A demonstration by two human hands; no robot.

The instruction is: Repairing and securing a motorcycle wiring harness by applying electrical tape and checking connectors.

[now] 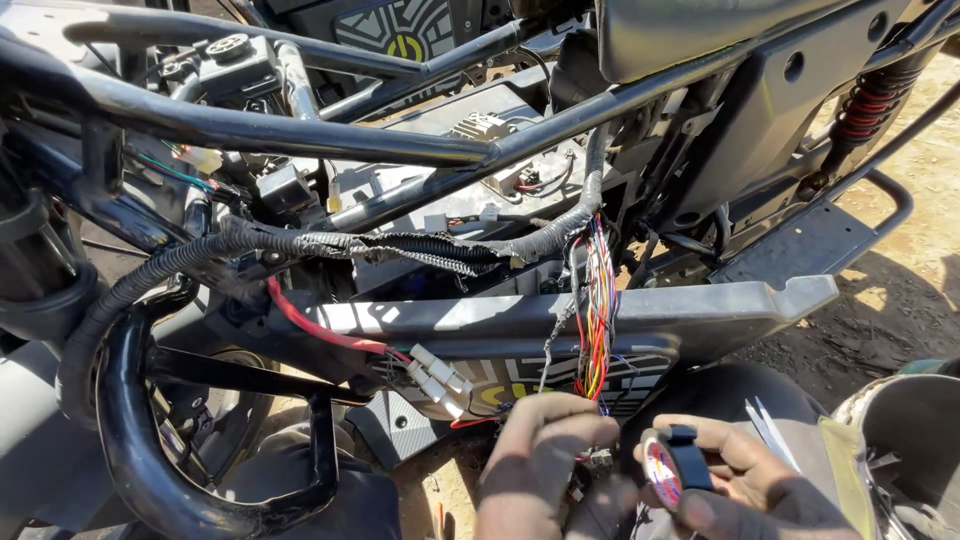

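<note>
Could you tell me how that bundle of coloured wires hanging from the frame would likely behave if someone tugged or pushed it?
The coloured wire bundle would probably flop and sway, since it hangs loose in thin separate strands. It looks light. The strands may splay apart rather than move together, as nothing visibly binds them below the black corrugated sleeve.

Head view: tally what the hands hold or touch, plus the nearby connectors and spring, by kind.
Hands: 2 (left hand, right hand)
Black tape roll, in the right hand: 1
Multicoloured wire bundle, at the left hand: 1
White connectors: 2
Red coil spring: 1
Total: 7
</note>
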